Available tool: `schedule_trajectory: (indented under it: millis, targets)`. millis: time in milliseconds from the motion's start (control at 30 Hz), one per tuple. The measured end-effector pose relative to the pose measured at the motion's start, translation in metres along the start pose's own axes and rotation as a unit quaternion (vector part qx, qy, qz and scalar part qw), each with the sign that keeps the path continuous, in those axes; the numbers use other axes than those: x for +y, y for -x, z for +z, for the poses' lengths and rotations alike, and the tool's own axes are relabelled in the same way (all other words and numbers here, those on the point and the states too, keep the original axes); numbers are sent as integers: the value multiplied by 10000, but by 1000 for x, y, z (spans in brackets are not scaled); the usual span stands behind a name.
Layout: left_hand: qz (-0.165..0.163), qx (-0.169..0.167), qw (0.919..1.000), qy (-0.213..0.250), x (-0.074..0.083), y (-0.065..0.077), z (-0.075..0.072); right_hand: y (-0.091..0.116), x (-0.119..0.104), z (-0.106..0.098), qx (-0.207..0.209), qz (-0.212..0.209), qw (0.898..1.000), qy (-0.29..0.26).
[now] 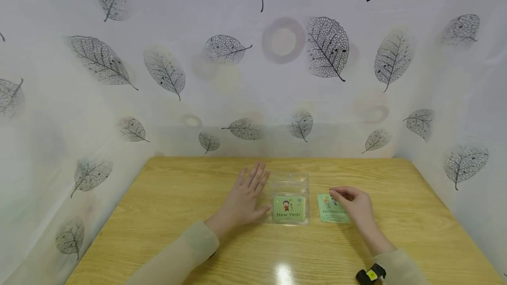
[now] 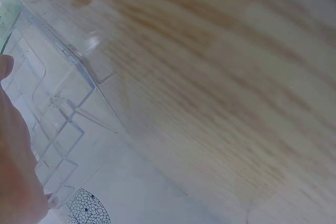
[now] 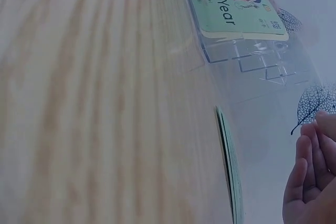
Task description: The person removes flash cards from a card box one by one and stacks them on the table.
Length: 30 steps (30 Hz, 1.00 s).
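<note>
A clear plastic card box (image 1: 290,184) stands mid-table, holding green cards with a "New Year" card (image 1: 289,209) at the front. My left hand (image 1: 247,195) lies along its left side, fingers straight and spread, thumb tip right at the box wall. In the left wrist view, part of that hand (image 2: 18,166) overlaps the stepped clear wall. To the right of the box lies a small pile of green cards, "April Fool's Day" (image 1: 330,215) on top. Above its far edge is my right hand (image 1: 356,208), fingers loosely bent, thumb near the fingertips, no card visible between them.
The wooden table (image 1: 178,245) reaches back to a pale curtain (image 1: 253,87) printed with dark leaves, which also hangs along both sides. A black wrist strap with a yellow patch (image 1: 371,273) sits at the right sleeve.
</note>
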<state>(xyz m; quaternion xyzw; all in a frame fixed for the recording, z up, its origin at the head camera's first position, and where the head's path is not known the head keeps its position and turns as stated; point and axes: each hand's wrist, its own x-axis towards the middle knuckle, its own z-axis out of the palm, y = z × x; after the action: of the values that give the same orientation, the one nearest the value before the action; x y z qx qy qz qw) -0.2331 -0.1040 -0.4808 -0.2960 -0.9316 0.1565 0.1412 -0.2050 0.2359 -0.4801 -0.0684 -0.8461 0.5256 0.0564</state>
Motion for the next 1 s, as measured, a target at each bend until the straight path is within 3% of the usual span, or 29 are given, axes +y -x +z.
schedule_trajectory:
  millis: [667,1000]
  targets:
    - [-18,-53,9999,99,1,0,-1,11,-15,15,-256,-454,9979,-381]
    - [-24,-25,10000,77,0,0,-2,16,-21,30,-437,-388,9976,-379]
